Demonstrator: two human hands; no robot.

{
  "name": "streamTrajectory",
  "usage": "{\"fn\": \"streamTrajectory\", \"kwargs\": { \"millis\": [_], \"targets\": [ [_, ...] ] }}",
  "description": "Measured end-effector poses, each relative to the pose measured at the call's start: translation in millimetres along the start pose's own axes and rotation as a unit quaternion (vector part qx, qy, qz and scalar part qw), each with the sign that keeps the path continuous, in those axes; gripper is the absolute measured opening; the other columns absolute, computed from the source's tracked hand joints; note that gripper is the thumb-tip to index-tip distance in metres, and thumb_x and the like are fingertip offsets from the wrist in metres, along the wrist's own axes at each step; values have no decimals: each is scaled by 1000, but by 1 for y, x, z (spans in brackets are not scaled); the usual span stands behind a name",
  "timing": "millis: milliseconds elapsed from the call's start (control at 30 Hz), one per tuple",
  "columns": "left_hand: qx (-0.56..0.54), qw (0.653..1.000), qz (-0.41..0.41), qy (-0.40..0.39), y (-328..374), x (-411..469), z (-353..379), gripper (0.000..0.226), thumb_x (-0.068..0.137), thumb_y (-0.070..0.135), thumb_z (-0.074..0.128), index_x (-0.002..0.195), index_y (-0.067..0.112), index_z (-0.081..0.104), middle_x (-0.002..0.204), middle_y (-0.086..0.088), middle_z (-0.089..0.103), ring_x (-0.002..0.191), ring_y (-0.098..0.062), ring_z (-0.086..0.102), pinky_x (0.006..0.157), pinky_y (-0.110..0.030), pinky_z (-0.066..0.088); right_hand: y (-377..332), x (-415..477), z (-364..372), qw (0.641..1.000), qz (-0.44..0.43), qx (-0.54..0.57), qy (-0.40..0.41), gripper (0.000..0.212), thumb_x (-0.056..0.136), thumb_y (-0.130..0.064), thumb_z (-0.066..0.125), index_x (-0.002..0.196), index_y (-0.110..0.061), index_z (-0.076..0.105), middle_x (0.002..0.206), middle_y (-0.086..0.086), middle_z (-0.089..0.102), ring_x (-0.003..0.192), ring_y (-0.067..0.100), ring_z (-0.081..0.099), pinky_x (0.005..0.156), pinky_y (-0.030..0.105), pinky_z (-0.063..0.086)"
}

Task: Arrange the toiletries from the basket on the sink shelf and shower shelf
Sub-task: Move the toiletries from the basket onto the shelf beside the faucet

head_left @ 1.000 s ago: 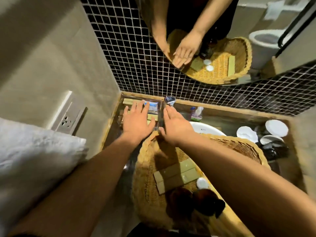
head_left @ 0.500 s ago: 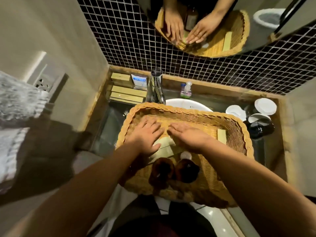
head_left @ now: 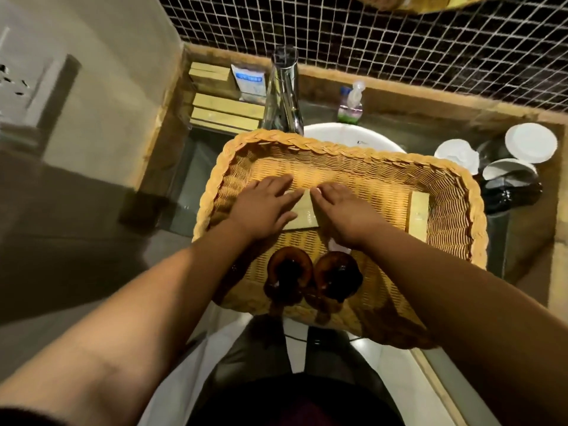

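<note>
A wicker basket (head_left: 455, 192) rests over the white sink. Inside it lie flat tan boxes (head_left: 304, 210) in the middle, one more tan box (head_left: 417, 215) against the right wall, and two amber bottles (head_left: 289, 272) at the near side. My left hand (head_left: 264, 207) and my right hand (head_left: 341, 210) lie flat on the middle boxes from either side, fingers spread. Whether either hand grips a box I cannot tell. On the sink shelf at the back left sit stacked tan boxes (head_left: 226, 113) and a blue-and-white packet (head_left: 249, 83).
A chrome tap (head_left: 284, 90) rises behind the basket, with a small pump bottle (head_left: 351, 106) to its right. White lidded cups (head_left: 531, 142) and a black wrapped item (head_left: 510, 190) stand at the right. A black mosaic wall runs behind.
Both hands came back from the shelf at the back left into the basket and now rest on the middle boxes. The view tilted further down.
</note>
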State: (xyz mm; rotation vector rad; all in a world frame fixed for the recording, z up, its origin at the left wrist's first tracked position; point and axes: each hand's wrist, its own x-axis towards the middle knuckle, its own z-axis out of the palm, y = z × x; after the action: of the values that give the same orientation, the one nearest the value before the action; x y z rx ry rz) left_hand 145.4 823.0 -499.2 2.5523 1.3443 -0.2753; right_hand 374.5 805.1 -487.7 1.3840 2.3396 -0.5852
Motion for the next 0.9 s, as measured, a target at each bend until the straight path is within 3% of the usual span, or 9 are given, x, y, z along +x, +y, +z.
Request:
{"fn": "streamTrajectory", "kwargs": {
  "millis": [200, 367, 467, 600, 733, 900],
  "targets": [
    [-8, 1000, 7, 9, 10, 24, -3, 50, 105, 47, 34, 154, 39, 29, 159, -3, 35, 141, -29, 33, 109, -46, 31, 32, -14, 3, 996, 79, 9, 39, 99, 87, -24, 71, 158, -32, 3, 166, 6, -9, 151, 28, -6, 119, 44, 14],
    [-1, 1000, 4, -1, 17, 28, -6, 53, 101, 40, 47, 153, 38, 33, 156, -6, 37, 137, -30, 35, 105, -45, 32, 35, -27, 11, 996, 20, -39, 72, 75, 90, -23, 69, 154, -22, 29, 164, 8, 18, 150, 29, 13, 119, 42, 16],
    [10, 1000, 5, -12, 15, 31, -11, 52, 100, 38, 51, 151, 38, 37, 154, -4, 40, 134, -29, 37, 100, -45, 36, 26, -27, 15, 997, 6, -31, 76, 83, 87, -20, 71, 156, -19, 25, 165, 4, 15, 151, 26, 8, 120, 41, 10],
    [2, 1000, -5, -1, 18, 30, -14, 40, 104, 43, 43, 143, 42, 48, 149, 0, 45, 127, -27, 42, 92, -42, 42, 15, -27, 24, 998, -28, -24, 47, 77, 99, -17, 53, 159, -21, 5, 166, 1, 1, 152, 21, -3, 121, 37, -2],
    [0, 1000, -3, -2, 16, 31, -15, 41, 103, 43, 45, 144, 41, 48, 148, 3, 45, 126, -26, 42, 94, -44, 43, 11, -30, 27, 998, -18, -12, 54, 69, 102, -19, 49, 159, -22, 9, 166, 1, 5, 152, 20, 2, 115, 32, -10],
    [21, 1000, -5, -12, 16, 31, -13, 48, 101, 38, 49, 148, 38, 40, 150, 1, 42, 128, -27, 41, 98, -47, 38, 18, -43, 20, 996, -27, -58, 61, 63, 95, -18, 61, 152, -17, 35, 158, 8, 32, 146, 26, 26, 122, 39, 7]
  ]
}}
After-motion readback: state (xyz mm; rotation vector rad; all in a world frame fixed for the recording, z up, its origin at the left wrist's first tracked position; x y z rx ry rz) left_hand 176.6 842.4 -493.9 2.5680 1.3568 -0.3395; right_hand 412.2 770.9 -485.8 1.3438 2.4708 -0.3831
